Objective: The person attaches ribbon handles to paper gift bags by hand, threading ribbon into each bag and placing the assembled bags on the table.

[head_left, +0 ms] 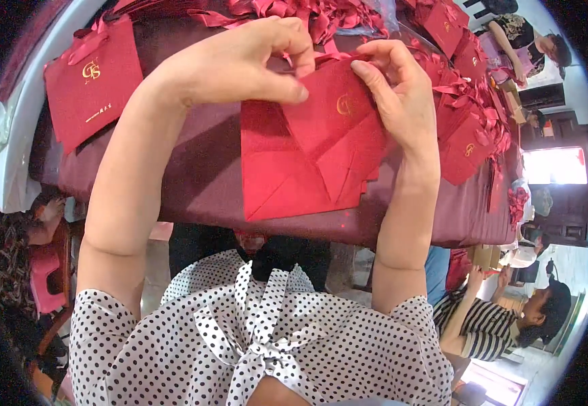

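Note:
A red paper gift bag (341,128) with a gold emblem lies flat in front of me, its folded base toward me. Beneath it, more red bags (267,169) stick out at the left and lower edges. My right hand (402,91) pinches the top right corner of the upper bag between thumb and fingers. Over the top left corner hovers my left hand (253,64), its fingers bent and the thumb apart from the index finger, with nothing visible between them. Part of a red ribbon (331,51) shows behind the bag's top edge.
A ribboned red bag (98,78) lies at the left of the dark red tablecloth (199,169). Loose red ribbons (321,17) are heaped at the far side. Several ribboned bags (466,145) pile up on the right. Other people (503,318) sit around the table.

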A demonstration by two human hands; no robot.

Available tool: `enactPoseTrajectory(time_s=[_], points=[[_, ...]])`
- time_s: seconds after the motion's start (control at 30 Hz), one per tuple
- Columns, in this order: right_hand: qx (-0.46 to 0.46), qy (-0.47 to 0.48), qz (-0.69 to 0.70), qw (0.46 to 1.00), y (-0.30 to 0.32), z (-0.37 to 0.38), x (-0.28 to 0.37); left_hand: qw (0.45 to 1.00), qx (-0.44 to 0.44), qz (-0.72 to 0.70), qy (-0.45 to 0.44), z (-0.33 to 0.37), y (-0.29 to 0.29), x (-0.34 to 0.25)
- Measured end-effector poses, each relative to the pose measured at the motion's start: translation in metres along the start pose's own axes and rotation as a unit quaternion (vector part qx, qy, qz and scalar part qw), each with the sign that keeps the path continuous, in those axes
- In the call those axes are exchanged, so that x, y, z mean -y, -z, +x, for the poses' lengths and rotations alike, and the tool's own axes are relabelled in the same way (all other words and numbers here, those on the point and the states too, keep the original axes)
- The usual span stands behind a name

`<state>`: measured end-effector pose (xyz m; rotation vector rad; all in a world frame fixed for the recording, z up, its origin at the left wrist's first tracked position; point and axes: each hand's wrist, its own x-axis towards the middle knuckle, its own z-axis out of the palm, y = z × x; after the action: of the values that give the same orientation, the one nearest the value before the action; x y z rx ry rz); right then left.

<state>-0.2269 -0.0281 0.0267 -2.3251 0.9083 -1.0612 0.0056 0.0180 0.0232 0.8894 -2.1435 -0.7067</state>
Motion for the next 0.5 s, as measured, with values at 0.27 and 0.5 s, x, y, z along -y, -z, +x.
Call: enactPoseTrajectory(time_s=[0.27, 0.5], points=[[0.013, -0.124, -0.024, 0.992, 0.057, -0.014, -0.007, 0.952, -0.076, -0.225, 0.193, -0.002, 0.002, 0.022], [0.010, 0.059, 0.537, 0.841, 0.088, -0.027, -0.009, 0.956, -0.089, -0.208, 0.186, -0.001, -0.003, 0.025]])
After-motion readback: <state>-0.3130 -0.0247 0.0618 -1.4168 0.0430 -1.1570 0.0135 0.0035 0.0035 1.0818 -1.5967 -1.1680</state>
